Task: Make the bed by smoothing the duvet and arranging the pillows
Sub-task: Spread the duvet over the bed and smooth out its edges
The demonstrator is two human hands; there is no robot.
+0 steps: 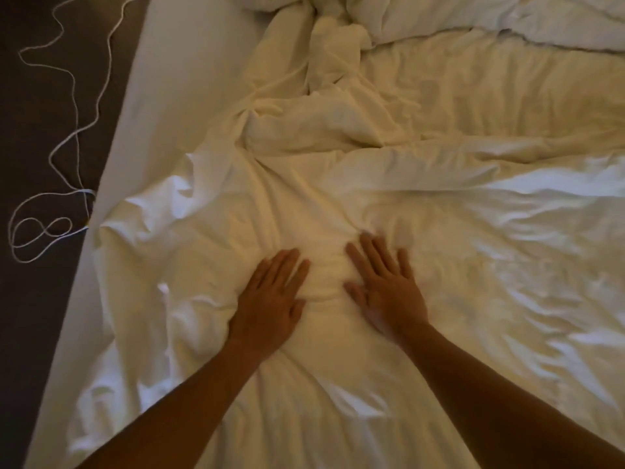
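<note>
Left hand [270,299], right hand [385,289] flat on duvet [439,231]

Single head view, worn by the person, looking forward and steeply down, close over the duvet [372,184]. Wide angle (edges bow). Frame spans bed edge [142,106] and floor [30,130] at left; forearms enter from bottom.

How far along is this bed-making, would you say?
Early, by the look of it. Done: little; the white crumpled duvet covers most of the mattress but is heavily creased. In hand: the left hand and right hand press flat on it, side by side, with a ridge of cloth between them. Left: the twisted bunch of white fabric at the far end, the bare white sheet strip on the left. No pillow clearly shows.
</note>
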